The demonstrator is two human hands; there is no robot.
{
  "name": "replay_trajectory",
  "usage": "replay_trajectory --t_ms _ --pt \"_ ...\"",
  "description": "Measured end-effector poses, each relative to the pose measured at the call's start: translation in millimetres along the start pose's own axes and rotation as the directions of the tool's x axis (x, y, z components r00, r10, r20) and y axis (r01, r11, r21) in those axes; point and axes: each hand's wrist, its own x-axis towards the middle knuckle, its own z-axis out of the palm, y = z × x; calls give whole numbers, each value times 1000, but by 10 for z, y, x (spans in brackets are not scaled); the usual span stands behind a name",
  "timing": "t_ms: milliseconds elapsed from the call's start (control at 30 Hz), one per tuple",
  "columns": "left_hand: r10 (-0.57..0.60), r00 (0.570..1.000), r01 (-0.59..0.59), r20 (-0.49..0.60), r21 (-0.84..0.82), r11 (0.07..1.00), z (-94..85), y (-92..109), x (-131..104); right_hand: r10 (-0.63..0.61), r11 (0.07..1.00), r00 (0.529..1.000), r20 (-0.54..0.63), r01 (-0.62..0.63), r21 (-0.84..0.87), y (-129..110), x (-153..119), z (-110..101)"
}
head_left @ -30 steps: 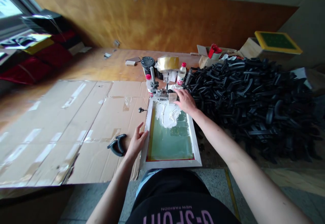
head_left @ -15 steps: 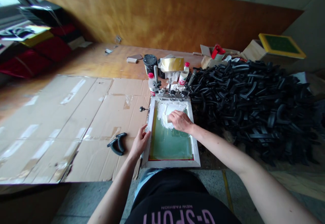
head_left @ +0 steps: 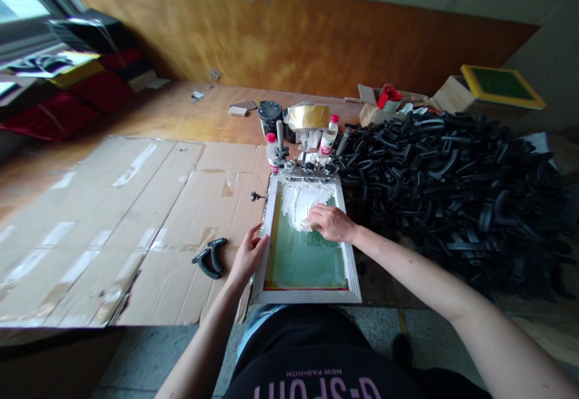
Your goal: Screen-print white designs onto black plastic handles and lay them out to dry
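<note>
An aluminium-framed printing screen (head_left: pixel 307 266) with green mesh lies in front of me. White ink (head_left: pixel 301 197) is smeared over its far part. My right hand (head_left: pixel 333 223) is closed around a small pale squeegee (head_left: pixel 308 225), mostly hidden by my fingers, at the near edge of the ink. My left hand (head_left: pixel 251 252) grips the screen's left side, thumb at the rim, with some fingers out of sight. Left of that hand, black curved plastic parts (head_left: pixel 210 259) lie on the cardboard. A metal hinge clamp (head_left: pixel 307 172) holds the screen's far end.
A large heap of black plastic parts (head_left: pixel 452 175) lies at the right. Behind the clamp stand two red-capped bottles (head_left: pixel 329 136), a dark tub (head_left: pixel 270 116) and a roll of yellow tape (head_left: pixel 308 116). Flattened cardboard (head_left: pixel 176 206) covers the table's left; a small knob (head_left: pixel 256 196) sticks out beside the screen.
My right hand has shifted slightly right and towards me with the squeegee, and the white ink is spread a little differently. My left hand stays at the screen's left side.
</note>
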Motion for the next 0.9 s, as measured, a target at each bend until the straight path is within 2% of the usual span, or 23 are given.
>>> replay_trajectory --t_ms 67,133,233,300,367,400,467,500,533,567,633,667,700,733,800,833,900 --pt "-1 1000 1 -3 8 1000 -23 127 -62 112 993 993 -24 -112 28 90 148 -107" --pt "-3 1000 3 6 -5 1000 -64 307 -142 262 965 964 -53 -260 38 238 380 -228" --pt "13 1000 -13 8 -63 998 -138 628 -236 428 904 900 -88 -427 32 526 643 -431" --pt "50 999 -51 -7 -105 993 -168 838 -228 520 852 836 -177 -522 38 740 626 -577" --pt "129 991 -130 -19 -195 972 -165 1033 -146 618 773 720 -316 -629 79 942 435 -682" --pt "187 982 -190 -36 -255 948 -150 1128 -83 676 713 637 -370 -692 112 1024 295 -697" --pt "294 952 -305 -85 -352 885 -102 1316 59 787 571 473 -396 -802 174 1114 -11 -616" --pt "321 941 -337 -107 -379 862 -73 1405 124 827 513 425 -368 -837 188 1110 -152 -517" --pt "329 937 -349 -119 -394 850 -43 1481 177 850 492 421 -318 -850 189 1070 -272 -385" --pt "321 938 -345 -128 -405 847 -10 1537 214 846 515 462 -267 -838 182 997 -363 -233" --pt "285 943 -333 -175 -432 838 68 1550 230 767 641 623 -150 -746 180 777 -457 72" --pt "265 941 -333 -208 -442 833 118 1494 208 694 718 712 -106 -675 170 647 -464 197" --pt "239 945 -316 -222 -448 836 176 1397 166 628 775 775 -72 -614 152 513 -452 290" --pt "199 961 -265 -189 -448 854 243 1263 108 582 810 812 -54 -573 124 381 -427 348" --pt "67 998 -62 -1 -409 911 396 929 -39 554 832 830 -65 -552 54 129 -362 380" --pt "-20 991 66 130 -363 930 477 756 -117 550 835 831 -83 -550 24 11 -330 372" --pt "-160 948 242 276 -296 924 634 462 -251 507 858 855 -109 -512 -30 -203 -274 362"
